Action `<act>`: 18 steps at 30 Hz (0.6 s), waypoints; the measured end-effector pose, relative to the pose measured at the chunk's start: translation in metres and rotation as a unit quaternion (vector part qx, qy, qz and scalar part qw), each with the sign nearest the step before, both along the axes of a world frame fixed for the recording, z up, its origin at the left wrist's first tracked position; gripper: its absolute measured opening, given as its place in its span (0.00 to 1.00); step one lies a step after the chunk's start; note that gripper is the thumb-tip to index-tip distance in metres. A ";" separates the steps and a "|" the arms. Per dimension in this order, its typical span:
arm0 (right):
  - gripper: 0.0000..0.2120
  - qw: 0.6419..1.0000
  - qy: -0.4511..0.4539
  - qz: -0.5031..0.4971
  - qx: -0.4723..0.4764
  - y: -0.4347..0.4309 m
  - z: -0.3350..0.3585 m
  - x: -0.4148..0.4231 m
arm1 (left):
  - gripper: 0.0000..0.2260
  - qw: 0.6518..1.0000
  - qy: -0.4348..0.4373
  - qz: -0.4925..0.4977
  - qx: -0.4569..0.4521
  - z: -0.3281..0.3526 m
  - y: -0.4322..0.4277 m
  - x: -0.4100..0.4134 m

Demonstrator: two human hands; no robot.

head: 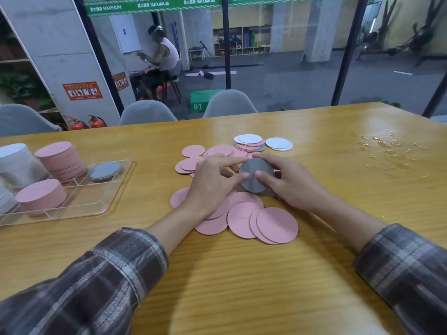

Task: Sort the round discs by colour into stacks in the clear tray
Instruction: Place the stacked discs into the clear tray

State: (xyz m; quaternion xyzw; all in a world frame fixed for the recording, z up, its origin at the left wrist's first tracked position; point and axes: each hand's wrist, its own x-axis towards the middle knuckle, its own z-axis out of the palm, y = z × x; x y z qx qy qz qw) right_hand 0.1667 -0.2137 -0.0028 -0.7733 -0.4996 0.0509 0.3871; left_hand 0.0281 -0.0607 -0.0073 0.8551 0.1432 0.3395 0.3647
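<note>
Gripping a round dark grey disc (257, 175) between left hand (212, 182) and right hand (287, 182), fingers clamped. Hovering over scattered pink round discs (266, 223) on the wooden table (242, 286).

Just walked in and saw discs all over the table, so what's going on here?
A person is sorting round discs by colour. Both hands, left hand and right hand, hold a grey disc above a loose pile of pink discs on the wooden table. The clear tray at the left already holds pink stacks, white stacks and a short grey stack. A few white discs remain unsorted.
</note>
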 end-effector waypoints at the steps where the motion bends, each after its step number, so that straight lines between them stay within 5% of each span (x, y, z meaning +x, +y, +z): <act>1: 0.20 1.000 0.002 -0.002 0.002 -0.001 0.001 0.001 | 0.16 1.000 0.000 -0.007 0.001 0.000 0.001 0.000; 18: 0.19 0.996 -0.026 -0.088 0.016 -0.006 -0.001 0.026 | 0.08 0.967 0.135 0.042 0.214 -0.005 0.056 0.054</act>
